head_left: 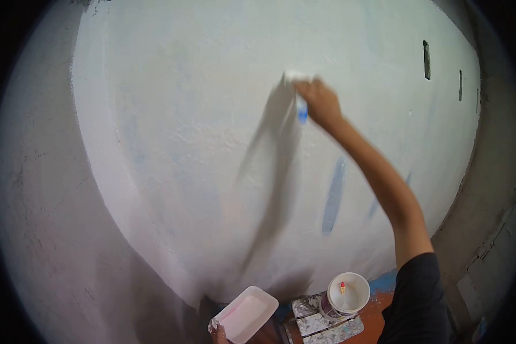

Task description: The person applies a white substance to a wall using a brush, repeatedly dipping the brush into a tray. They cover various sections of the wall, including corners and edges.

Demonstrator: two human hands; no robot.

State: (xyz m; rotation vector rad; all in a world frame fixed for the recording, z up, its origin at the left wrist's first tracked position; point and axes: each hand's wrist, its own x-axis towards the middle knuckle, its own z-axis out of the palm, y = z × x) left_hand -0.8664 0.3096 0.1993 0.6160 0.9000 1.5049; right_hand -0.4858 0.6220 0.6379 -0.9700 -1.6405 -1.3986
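Observation:
My right hand (pixel 320 104) is raised to the wall, its fingers wrapped round a paintbrush (pixel 302 113) whose pale handle ends in blue and points down. The brush's white head is against the wall (pixel 212 114) and partly blurred. The wall has a patchy whitish coat with bluish-grey streaks and some rough spots. At the bottom, my left hand (pixel 219 332) grips the near left edge of a shallow white tray (pixel 264 298), held tilted below the wall. A pale pinkish-white layer covers the tray's inside.
A white bucket (pixel 356 277) with a small red-and-yellow object (pixel 343 288) in it stands on a paint-spattered stool (pixel 350 328), right of the tray. Narrow slots (pixel 426 60) are cut into the wall at upper right. Grey side walls (pixel 40 172) flank it.

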